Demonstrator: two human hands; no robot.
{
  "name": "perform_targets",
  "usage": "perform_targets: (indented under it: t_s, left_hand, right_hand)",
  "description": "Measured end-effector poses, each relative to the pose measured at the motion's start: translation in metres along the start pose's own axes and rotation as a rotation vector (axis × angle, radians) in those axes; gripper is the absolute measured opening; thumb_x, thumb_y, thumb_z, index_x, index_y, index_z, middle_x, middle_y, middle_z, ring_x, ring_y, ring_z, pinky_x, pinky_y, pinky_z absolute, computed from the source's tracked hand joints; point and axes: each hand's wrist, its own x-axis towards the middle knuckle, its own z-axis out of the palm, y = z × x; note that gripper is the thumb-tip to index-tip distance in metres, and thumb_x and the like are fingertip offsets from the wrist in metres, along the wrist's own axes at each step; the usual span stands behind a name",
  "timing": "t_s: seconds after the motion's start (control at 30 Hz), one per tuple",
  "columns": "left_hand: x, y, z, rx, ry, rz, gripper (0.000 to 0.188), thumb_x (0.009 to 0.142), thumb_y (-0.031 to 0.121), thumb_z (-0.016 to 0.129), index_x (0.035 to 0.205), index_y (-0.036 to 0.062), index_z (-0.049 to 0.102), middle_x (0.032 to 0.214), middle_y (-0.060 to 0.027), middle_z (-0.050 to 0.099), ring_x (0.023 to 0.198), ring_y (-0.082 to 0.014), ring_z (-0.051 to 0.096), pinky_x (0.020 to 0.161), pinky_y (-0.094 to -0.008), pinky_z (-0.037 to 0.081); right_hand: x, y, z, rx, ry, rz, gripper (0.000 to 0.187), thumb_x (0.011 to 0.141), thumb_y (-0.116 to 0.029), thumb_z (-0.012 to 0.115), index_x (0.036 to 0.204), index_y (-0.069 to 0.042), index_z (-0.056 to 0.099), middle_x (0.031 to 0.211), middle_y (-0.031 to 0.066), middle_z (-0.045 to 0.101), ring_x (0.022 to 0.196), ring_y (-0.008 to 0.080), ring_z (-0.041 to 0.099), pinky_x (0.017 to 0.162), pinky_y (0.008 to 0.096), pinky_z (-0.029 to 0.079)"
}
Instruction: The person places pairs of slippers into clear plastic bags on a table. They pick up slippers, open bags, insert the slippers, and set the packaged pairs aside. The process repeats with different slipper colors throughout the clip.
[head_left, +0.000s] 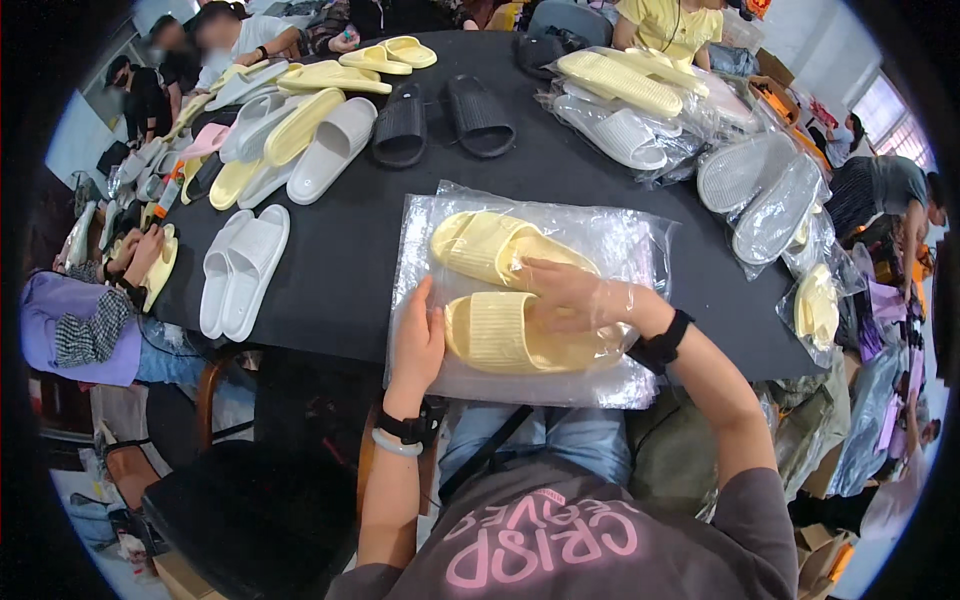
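Observation:
A pair of pale yellow slide slippers, an upper slipper [475, 245] and a lower slipper [490, 325], lies side by side inside a clear plastic bag [635, 250] in front of me. My right hand [570, 295] reaches into the bag from the right side, fingers stretched over the slippers and touching the footbed of the upper one. At the bag's left part, my left hand [418, 335] rests on the plastic beside the slippers' toe ends, its fingers extended. More flat clear bags [455, 385] appear stacked underneath.
Beyond the bag, black slippers [480, 115] stand on the dark table [340, 230]. Grey slippers [245, 270] and loose yellow and grey pairs fill the left side. Bagged slippers [760, 190] are piled on the right. A co-worker's hands [140, 250] hold a yellow slipper at far left.

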Motion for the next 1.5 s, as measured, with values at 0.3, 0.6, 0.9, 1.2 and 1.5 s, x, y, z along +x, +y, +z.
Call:
perform_targets:
  t_s: [0.3,0.6,0.9,1.2,1.5]
  left_hand:
    - [0.001,-0.004,0.001,0.025,0.023,0.029,0.048,0.102,0.016,0.043,0.144,-0.0049,0.035,0.145,-0.0253,0.042,0.137,-0.0383,0.039,0.112,-0.0428,0.032]
    - [0.000,0.006,0.012,0.439,-0.008,0.098,0.063,0.098,0.032,0.053,0.145,-0.0063,0.035,0.148,-0.0273,0.038,0.140,-0.0396,0.034,0.116,-0.0457,0.027]
    - [-0.008,0.022,0.012,0.824,-0.052,0.148,0.077,0.090,0.052,0.058,0.143,-0.0010,0.043,0.149,-0.0300,0.036,0.141,-0.0417,0.032,0.117,-0.0544,0.018]
    - [-0.004,0.021,0.014,0.783,-0.087,0.111,0.086,0.088,0.059,0.056,0.147,0.0013,0.037,0.153,-0.0289,0.029,0.145,-0.0420,0.023,0.116,-0.0591,0.012]
    - [-0.007,0.014,0.017,0.788,-0.034,0.130,0.086,0.086,0.061,0.056,0.145,0.0001,0.041,0.152,-0.0300,0.030,0.143,-0.0442,0.024,0.115,-0.0622,0.013]
  right_hand:
    - [0.012,-0.020,0.003,-0.185,0.058,0.159,0.035,0.084,-0.014,0.059,0.116,-0.002,0.065,0.134,0.0169,0.055,0.122,0.0350,0.052,0.105,0.0438,0.041]
    - [-0.135,-0.022,-0.026,-0.018,0.172,0.350,0.038,0.086,-0.004,0.056,0.123,0.001,0.061,0.138,0.0217,0.052,0.123,0.0386,0.052,0.102,0.0420,0.042]
    - [-0.252,-0.059,-0.047,0.171,0.650,0.828,0.040,0.082,0.006,0.053,0.121,0.004,0.062,0.137,0.0183,0.053,0.127,0.0339,0.050,0.107,0.0361,0.038]
    - [-0.107,-0.107,-0.132,-0.179,0.491,0.489,0.035,0.085,0.001,0.056,0.119,0.001,0.062,0.135,0.0205,0.050,0.126,0.0388,0.044,0.109,0.0437,0.033]
    - [0.113,0.002,-0.126,-0.098,0.163,0.399,0.034,0.097,-0.025,0.048,0.110,0.000,0.068,0.116,0.0214,0.060,0.106,0.0376,0.060,0.092,0.0433,0.047]
